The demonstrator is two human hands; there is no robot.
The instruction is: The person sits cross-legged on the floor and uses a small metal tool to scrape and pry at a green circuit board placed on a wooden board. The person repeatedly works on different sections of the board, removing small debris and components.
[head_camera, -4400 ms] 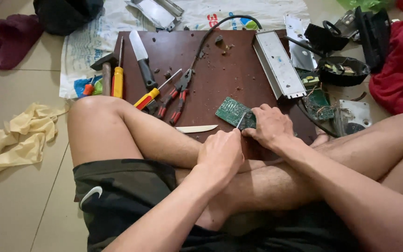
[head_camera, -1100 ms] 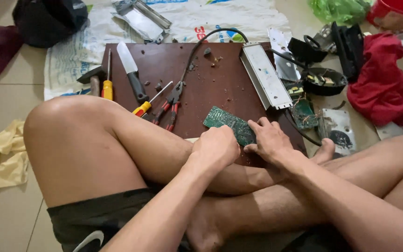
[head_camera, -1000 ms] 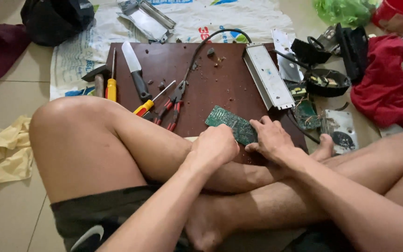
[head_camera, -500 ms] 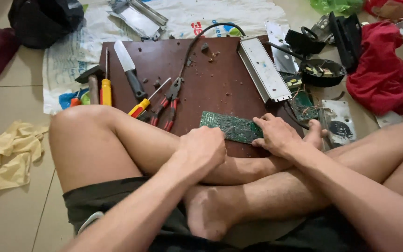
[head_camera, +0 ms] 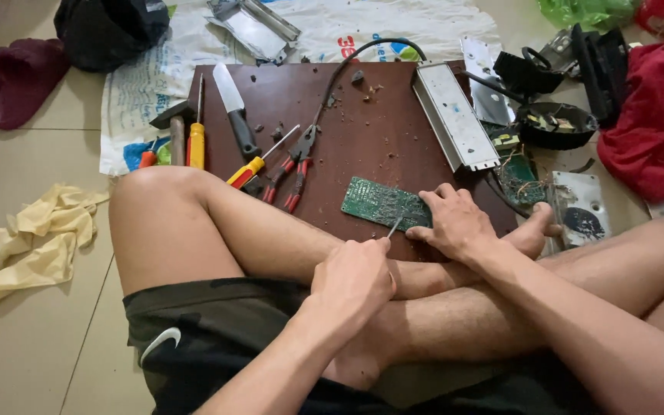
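On the near edge of the dark wooden board [head_camera: 363,131], just past the crossed shins, lies one green circuit board [head_camera: 382,204], flat with its solder side up. The right hand [head_camera: 459,223] presses down on its right end, fingers spread and bent over the edge, palm low. The left hand [head_camera: 351,280] is curled into a fist around one thin metal tool [head_camera: 395,226], whose tip slants up and touches the circuit board's near edge; the handle is hidden in the fist, so its kind cannot be told. Both forearms reach in from below over the folded legs.

Farther out on the board sit one pair of red-handled pliers [head_camera: 295,165], one screwdriver with a yellow and red handle [head_camera: 259,160] and one knife with a black handle [head_camera: 234,107], and scattered dark crumbs. One long grey metal case [head_camera: 455,115] lies along the board's right edge, a black cable [head_camera: 355,61] arching from near the pliers to its top.

Off the left edge are one hammer [head_camera: 174,127] and one yellow-handled screwdriver [head_camera: 196,134]. On the right, one black round bowl [head_camera: 556,124] holds small parts, too small to tell apart. Beside it lies one red cloth [head_camera: 655,131]. On the floor at the left lie yellow rubber gloves [head_camera: 28,238], their number unclear.
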